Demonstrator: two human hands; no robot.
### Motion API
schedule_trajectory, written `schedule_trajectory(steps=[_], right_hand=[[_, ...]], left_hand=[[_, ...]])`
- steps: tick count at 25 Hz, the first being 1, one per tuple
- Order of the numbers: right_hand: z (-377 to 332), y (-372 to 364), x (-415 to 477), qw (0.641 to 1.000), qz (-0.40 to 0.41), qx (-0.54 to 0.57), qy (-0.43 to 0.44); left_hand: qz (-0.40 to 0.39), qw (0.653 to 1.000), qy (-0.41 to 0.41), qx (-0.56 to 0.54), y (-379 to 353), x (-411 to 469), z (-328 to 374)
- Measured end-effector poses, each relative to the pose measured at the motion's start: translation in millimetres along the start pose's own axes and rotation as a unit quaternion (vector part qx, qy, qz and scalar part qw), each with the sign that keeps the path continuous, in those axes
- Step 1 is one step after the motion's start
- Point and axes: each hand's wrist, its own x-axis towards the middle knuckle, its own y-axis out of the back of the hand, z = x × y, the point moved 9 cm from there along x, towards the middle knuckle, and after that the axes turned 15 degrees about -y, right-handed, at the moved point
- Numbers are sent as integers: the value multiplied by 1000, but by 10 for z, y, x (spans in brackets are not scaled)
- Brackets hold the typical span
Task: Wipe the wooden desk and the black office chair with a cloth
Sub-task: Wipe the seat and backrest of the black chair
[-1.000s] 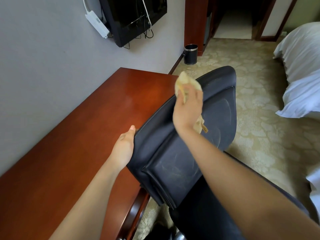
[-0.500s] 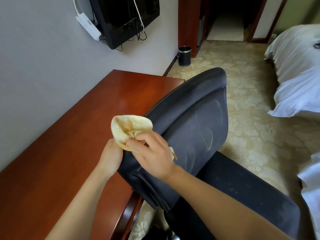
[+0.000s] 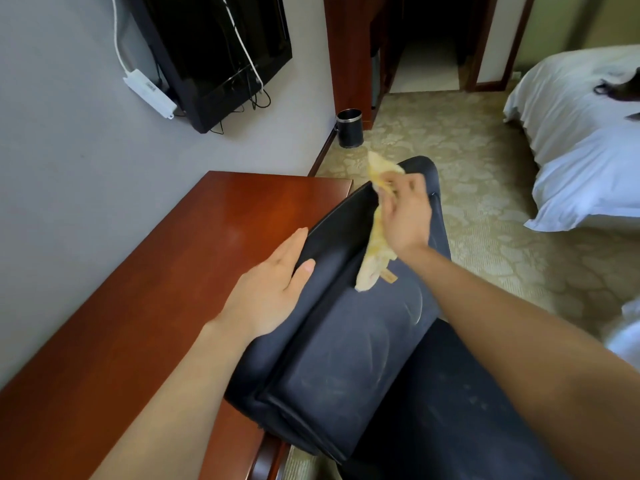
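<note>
The right hand (image 3: 405,216) is pinching the cloth (image 3: 375,244) at the chair (image 3: 346,341) back's top while the flat-fingered left hand (image 3: 273,289) is bracing its edge, so chair wiping looks underway, with the dusty lower back seemingly left and the desk (image 3: 173,289) unclear.

Pinched in the right hand (image 3: 403,216), the cloth (image 3: 374,258): soft, matt yellow fabric, limp and creased, with a small tan label at its lower end. Beneath the grip, the office chair (image 3: 346,341) back: black leather-like covering, smooth, low sheen, marked with pale dusty streaks. Left of the grip, the desk (image 3: 156,306): reddish-brown wood under smooth, glossy varnish. Beyond the grip, the waste bin (image 3: 349,133): black, with a shiny metal rim.
</note>
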Motion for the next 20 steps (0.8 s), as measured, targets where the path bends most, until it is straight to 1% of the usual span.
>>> schedule_trajectory(steps=[2, 4, 6, 7, 9, 11, 13, 15, 16, 18, 20], right_hand=[[405, 53, 280, 991, 17, -21, -135], [704, 46, 365, 971, 4, -39, -237], [773, -9, 302, 959, -2, -42, -280], [728, -33, 225, 961, 10, -34, -275], [554, -74, -48, 972, 41, -1, -231], [334, -122, -450, 983, 50, 52, -168], [103, -191, -943, 990, 26, 97, -100], [-120, -265, -1440, 992, -26, 118, -33], [-222, -297, -1672, 991, -55, 120, 11], [-402, -315, -2103, 978, -101, 119, 135], [-514, -268, -2388, 944, -128, 101, 287]], left_hand=[[-3, 1000, -8, 23, -19, -3, 12], [-5, 999, -1, 36, -33, -13, 8], [4, 999, 9, 51, -15, -8, -4], [14, 998, 9, 65, 6, -4, -1], [25, 996, 1, 89, 29, 3, 21], [23, 996, 0, 92, 23, 12, 21], [25, 996, 1, 88, 27, 21, 23], [29, 996, 2, 89, 35, 22, 27], [31, 996, 4, 89, 37, 17, 29], [36, 995, 7, 88, 43, 7, 40], [35, 996, 4, 86, 41, -4, 62]])
